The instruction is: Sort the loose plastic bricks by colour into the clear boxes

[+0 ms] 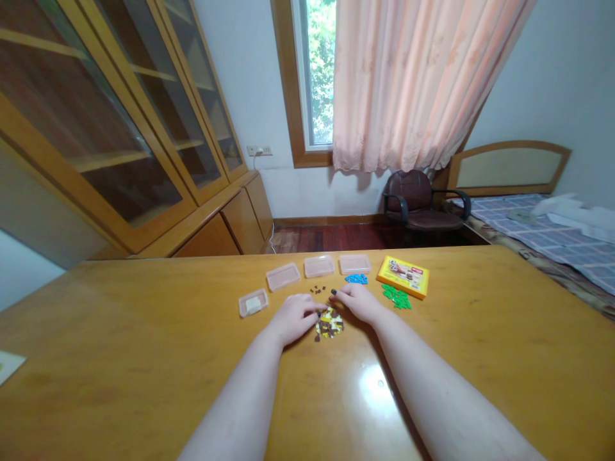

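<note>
A mixed pile of small yellow, cream and brown toy bricks (pixel 330 325) lies on the table between my hands. My left hand (pixel 294 317) rests at the pile's left side, its index finger stretched over the top edge and its thumb apart below. My right hand (pixel 359 302) is just above and right of the pile, fingers drawn together. A small dark spot shows at its fingertips; whether it is a brick or a nail I cannot tell. Several loose brown bricks (pixel 317 290) lie beyond the pile, between the hands.
Blue bricks (pixel 356 279) and green bricks (pixel 396 297) form separate heaps beyond and right of my right hand. A yellow box (pixel 403 276) lies behind the green ones. Clear plastic boxes (pixel 283 277) stand in an arc along the back; the leftmost box (pixel 253 303) holds something white.
</note>
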`<state>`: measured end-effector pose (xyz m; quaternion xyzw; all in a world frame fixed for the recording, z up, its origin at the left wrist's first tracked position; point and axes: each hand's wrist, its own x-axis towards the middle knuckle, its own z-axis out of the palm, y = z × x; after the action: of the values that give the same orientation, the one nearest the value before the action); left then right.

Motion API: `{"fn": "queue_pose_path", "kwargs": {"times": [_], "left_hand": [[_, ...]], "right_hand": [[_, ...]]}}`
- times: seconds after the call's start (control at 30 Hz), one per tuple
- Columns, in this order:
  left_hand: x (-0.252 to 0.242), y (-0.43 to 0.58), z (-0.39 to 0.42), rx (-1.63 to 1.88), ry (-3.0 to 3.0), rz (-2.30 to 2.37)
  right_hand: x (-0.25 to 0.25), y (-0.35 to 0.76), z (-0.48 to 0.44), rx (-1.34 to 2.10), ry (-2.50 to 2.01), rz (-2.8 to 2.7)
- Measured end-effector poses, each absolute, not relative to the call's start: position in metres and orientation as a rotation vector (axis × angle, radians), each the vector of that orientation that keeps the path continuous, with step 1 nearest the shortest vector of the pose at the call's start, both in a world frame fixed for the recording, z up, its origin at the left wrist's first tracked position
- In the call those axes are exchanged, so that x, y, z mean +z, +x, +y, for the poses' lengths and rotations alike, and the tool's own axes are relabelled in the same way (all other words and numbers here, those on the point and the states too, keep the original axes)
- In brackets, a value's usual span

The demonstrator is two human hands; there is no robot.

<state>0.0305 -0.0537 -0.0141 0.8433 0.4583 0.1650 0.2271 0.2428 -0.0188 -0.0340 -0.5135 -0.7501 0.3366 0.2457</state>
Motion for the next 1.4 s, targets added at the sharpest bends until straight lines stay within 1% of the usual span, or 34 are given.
{"fn": "queue_pose_path", "kwargs": {"times": [0.2,0.47,0.6,0.7,0.77,0.87,0.97,1.13,1.3,1.4], "left_hand": [[-0.011,0.031,-0.056,0.416,2.408,1.318],[-0.012,0.03,-0.054,0.509,2.342,1.346],[-0.012,0.033,-0.056,0.455,2.401,1.304],[-0.012,0.034,-0.057,0.429,2.426,1.307],[-0.013,0.033,-0.055,0.457,2.413,1.361],[-0.017,0.03,-0.05,0.535,2.34,1.572],[-0.024,0.027,-0.046,0.57,2.278,1.73],[-0.034,0.027,-0.043,0.495,2.288,1.585],[-0.036,0.027,-0.043,0.569,2.318,1.561],[-0.037,0.026,-0.042,0.508,2.32,1.559]], "right_hand": [[-0.036,0.246,-0.017,0.931,-1.357,-2.003],[-0.033,0.244,-0.018,0.893,-1.378,-2.048],[-0.031,0.242,-0.018,0.797,-1.403,-2.043],[-0.031,0.242,-0.019,0.797,-1.398,-2.037],[-0.032,0.242,-0.019,0.836,-1.401,-2.029],[-0.033,0.242,-0.02,0.875,-1.39,-2.049],[-0.034,0.241,-0.019,0.84,-1.368,-2.094],[-0.034,0.24,-0.017,0.672,-1.279,-2.162],[-0.034,0.24,-0.018,0.714,-1.265,-2.179],[-0.035,0.238,-0.019,0.683,-1.179,-2.232]]}}
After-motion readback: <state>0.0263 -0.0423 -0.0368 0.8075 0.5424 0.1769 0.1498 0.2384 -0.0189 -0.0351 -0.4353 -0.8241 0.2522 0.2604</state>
